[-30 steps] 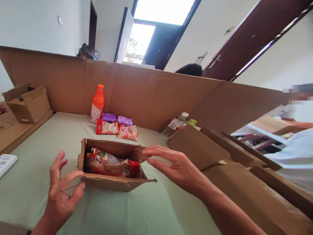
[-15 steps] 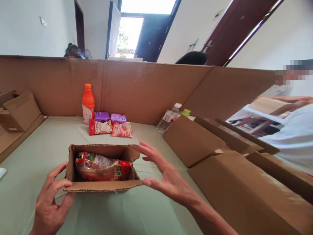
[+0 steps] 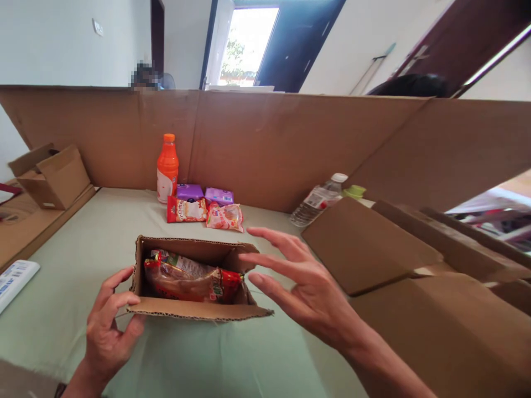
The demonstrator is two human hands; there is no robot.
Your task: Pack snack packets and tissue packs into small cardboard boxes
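Note:
A small open cardboard box [image 3: 199, 309] stands on the pale green cloth in front of me. Inside lie clear-and-red food packets [image 3: 182, 279], crinkled and overlapping. At the box's left end my left hand [image 3: 112, 320] grips the front corner, fingertips on the edge and thumb lower down. Over the right end hovers my right hand [image 3: 307, 282], open with fingers spread. Its fingertips are close to the right-side flap; whether they touch it I cannot tell.
Behind the box are an orange drink bottle [image 3: 167, 171], purple packs [image 3: 219, 195] and snack packets [image 3: 186, 210]. A clear bottle [image 3: 317, 202] leans near cardboard boxes [image 3: 369, 243] on the right. A cardboard wall [image 3: 265, 138] runs along the back. A white object [image 3: 16, 282] lies left.
My right hand has come off the box's front right corner and spread its fingers over the right end. My left hand keeps its hold. The whole view has shifted.

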